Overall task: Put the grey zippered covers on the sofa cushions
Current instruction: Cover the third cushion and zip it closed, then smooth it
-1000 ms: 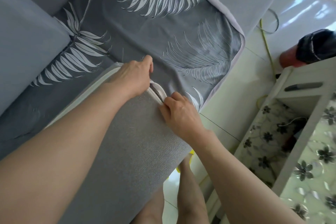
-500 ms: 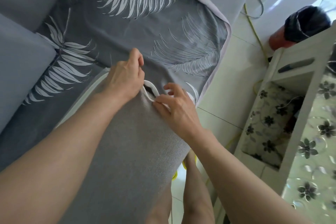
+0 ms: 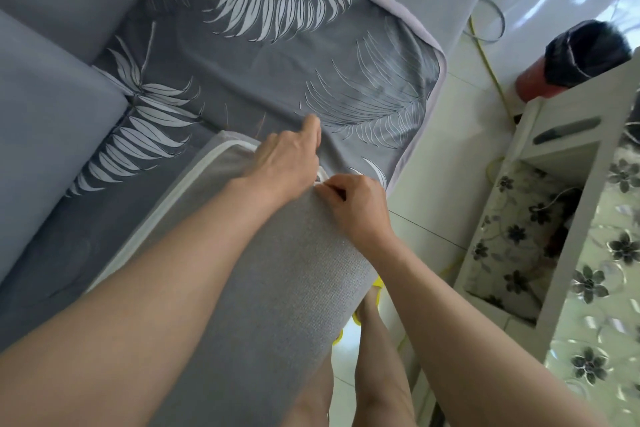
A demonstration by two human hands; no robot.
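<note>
Under the right hand (image 3: 356,206), grey cover (image 3: 273,291)

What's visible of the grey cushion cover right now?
The grey cushion cover is a textured woven fabric with white piping along one edge. It is pulled over a long cushion whose far end lies on the leaf-print sofa sheet. The left hand lies over that far end, fingers hidden past the edge. The right hand pinches the fabric at the end's corner. The zip itself can't be made out.
</note>
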